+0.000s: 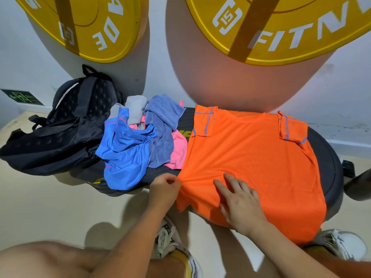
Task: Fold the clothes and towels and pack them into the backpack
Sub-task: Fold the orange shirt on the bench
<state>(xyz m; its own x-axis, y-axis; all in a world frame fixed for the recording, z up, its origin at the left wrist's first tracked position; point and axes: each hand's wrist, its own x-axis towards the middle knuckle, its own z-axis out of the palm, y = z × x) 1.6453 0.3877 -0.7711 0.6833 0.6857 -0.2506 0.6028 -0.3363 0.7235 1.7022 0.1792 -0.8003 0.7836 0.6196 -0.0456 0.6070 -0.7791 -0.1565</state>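
One orange mesh shirt (251, 153); left hand (163, 187) pinches its edge; right hand (241, 205) presses flat.

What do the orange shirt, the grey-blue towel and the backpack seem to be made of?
Orange shirt: probably thin synthetic sports knit, matte; a fine grid texture shows. Grey-blue towel: likely microfibre, soft nap, stitched hem. Backpack: dark nylon-like fabric, slight sheen, dimpled padded panel.
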